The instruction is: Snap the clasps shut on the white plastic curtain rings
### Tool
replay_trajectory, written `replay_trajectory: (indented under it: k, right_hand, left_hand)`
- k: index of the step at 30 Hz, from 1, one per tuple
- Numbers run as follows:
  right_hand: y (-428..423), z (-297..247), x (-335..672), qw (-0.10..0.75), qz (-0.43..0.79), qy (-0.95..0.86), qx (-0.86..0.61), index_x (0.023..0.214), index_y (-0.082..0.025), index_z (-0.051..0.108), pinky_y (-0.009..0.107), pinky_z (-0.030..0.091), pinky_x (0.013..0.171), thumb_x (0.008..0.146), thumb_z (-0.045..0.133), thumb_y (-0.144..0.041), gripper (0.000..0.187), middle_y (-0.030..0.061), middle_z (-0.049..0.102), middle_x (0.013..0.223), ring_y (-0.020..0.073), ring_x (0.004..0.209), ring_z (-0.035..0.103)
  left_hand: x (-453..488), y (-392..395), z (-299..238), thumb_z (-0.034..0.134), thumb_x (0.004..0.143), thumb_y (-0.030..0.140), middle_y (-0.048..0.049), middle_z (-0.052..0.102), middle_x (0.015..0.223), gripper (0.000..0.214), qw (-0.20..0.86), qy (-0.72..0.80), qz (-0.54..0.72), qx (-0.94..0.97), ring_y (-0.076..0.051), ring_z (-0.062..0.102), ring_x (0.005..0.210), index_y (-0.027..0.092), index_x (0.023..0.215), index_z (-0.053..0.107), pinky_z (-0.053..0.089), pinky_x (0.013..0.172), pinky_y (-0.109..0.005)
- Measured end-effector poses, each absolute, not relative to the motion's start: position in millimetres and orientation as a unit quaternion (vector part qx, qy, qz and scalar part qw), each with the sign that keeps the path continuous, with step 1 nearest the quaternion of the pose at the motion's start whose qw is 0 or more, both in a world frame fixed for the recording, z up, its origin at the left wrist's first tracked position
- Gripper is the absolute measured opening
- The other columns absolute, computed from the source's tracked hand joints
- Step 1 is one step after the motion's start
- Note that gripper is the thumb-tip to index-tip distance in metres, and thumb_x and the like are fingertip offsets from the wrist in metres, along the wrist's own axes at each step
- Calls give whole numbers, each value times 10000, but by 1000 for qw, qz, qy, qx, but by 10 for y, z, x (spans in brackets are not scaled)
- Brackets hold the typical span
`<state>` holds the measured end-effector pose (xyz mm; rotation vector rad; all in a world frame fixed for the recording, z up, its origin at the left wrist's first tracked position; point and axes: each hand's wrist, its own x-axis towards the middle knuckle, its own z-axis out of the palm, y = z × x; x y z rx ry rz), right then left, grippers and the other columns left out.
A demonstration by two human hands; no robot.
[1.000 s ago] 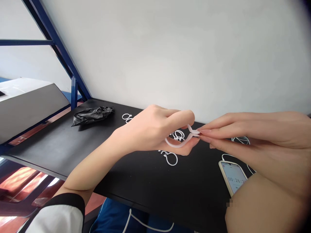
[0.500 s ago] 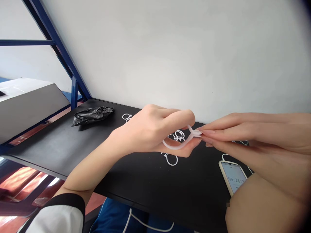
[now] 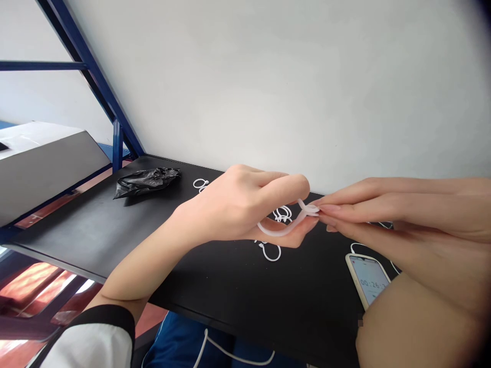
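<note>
"What do I have in the fingers, seen from my end?"

"A glossy white, open-looped plastic ring (image 3: pixel 278 233), up off the matte black tabletop (image 3: pixel 233 286) between both hands. My left hand (image 3: pixel 240 204) has it clamped between a curled index finger above and the thumb below. My right hand (image 3: pixel 406 220) has its fingertips drawn together on the end where the two strands cross."

"Any advice on working that crossing?"

"I'd let the left side carry the loop and give the right only a light, precise pinch. Squeeze too hard and I think the strands could slip past each other or spring apart. Lining them up in one plane before adding pressure seems safest. The right fingertips hide part of the crossing, so I can't tell how the ends meet."

"And the arms?"

"The left forearm slants up from the white sleeve with a black cuff (image 3: pixel 95 337), back of the hand toward me. The right comes in nearly level from the right edge, fingers long and straight, meeting the left at the crossing. More loose white rings (image 3: pixel 283 213) lie on the tabletop beyond the left thumb; a pale-cased phone (image 3: pixel 369 280) lies below the right hand."
</note>
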<state>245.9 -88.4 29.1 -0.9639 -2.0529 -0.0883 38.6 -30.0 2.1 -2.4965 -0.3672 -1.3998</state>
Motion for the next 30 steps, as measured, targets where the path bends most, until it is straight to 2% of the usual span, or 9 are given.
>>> replay_trajectory:
  k: [9, 23, 30]
  right_hand:
    - [-922, 304, 2415, 423, -13, -815, -395, 723, -306, 749, 338, 575, 538, 827, 685, -245, 137, -10, 752, 792, 193, 639, 695]
    - [-928, 271, 2419, 424, -18, -807, -410, 700, -299, 743, 331, 578, 580, 833, 689, -305, 144, 11, 744, 782, 201, 687, 705]
    - [-918, 352, 2423, 408, -30, -830, -379, 701, -273, 729, 286, 596, 579, 823, 692, -202, 146, -9, 759, 794, 174, 647, 715]
  left_hand:
    - [383, -298, 6, 566, 813, 234, 76, 365, 521, 155, 130, -127, -484, -856, -54, 319, 423, 214, 704, 457, 287, 419, -201]
    - [382, -292, -1, 535, 839, 230, 69, 364, 528, 158, 122, -125, -478, -861, -63, 300, 439, 206, 696, 474, 290, 428, -205]
    - [391, -297, 2, 548, 839, 226, 77, 342, 529, 209, 142, -134, -473, -859, -56, 286, 455, 200, 669, 430, 279, 445, -195]
